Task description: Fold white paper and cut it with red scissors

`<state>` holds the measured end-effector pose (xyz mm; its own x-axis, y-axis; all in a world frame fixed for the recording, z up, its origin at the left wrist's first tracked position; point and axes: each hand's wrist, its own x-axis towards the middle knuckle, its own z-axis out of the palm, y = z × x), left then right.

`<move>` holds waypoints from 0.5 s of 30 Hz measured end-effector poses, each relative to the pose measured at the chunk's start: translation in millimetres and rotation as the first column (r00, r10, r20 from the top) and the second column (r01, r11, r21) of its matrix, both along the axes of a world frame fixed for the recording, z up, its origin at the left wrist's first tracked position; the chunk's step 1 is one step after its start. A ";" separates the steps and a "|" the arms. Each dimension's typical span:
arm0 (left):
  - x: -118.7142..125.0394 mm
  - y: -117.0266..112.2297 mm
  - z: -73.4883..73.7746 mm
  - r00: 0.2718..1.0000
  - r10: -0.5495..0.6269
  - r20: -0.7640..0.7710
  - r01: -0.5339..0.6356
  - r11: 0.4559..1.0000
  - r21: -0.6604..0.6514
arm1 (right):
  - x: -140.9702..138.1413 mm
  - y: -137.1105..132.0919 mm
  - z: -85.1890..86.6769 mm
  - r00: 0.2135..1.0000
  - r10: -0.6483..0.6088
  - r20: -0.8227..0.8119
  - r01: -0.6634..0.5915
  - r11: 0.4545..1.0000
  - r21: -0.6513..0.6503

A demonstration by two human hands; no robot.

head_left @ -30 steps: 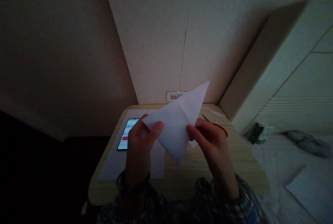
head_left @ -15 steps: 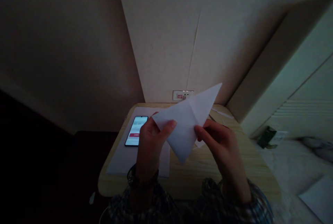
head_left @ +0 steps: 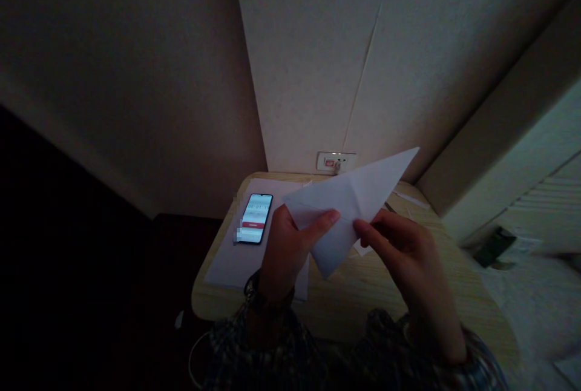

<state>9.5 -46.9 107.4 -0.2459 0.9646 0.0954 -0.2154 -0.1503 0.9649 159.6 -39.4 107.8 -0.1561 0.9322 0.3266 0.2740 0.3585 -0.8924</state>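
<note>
Both hands hold a folded sheet of white paper point(head_left: 349, 197) above the table; it has a long point to the upper right and another point downward. My left hand point(head_left: 290, 246) grips its left part, thumb flat on the face and the other fingers hidden behind. My right hand point(head_left: 403, 252) pinches the lower right edge near the middle crease between thumb and fingers. Left of my left hand, a phone point(head_left: 256, 218) with a lit screen showing a timer and a red bar lies on a stack of white paper point(head_left: 227, 270).
The small wooden table point(head_left: 354, 312) stands against a wall with a socket point(head_left: 336, 162). Paper scraps point(head_left: 411, 199) lie at its back right. Off to the right a dark green box point(head_left: 494, 247) rests on a pale surface. A white cable point(head_left: 193, 358) hangs at lower left.
The view has shifted, so the table and phone appear farther right. My left thumb has slid inward across the paper, closer to my right fingertips. Both hands keep hold of it.
</note>
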 end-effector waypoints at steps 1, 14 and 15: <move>-0.1 0.2 -0.2 1.000 -0.013 -0.004 0.014 1.000 0.002 | 0.0 -0.3 -0.6 1.000 -0.011 0.003 0.011 1.000 0.001; -4.2 6.2 -3.7 0.921 0.315 0.230 -0.342 0.935 0.091 | 62.0 30.1 -34.3 0.903 -0.229 0.364 0.239 0.971 0.018; -3.7 6.7 -3.7 0.913 0.321 0.253 -0.354 0.931 0.094 | 73.7 36.5 -46.2 0.862 -0.247 0.443 0.264 0.964 0.024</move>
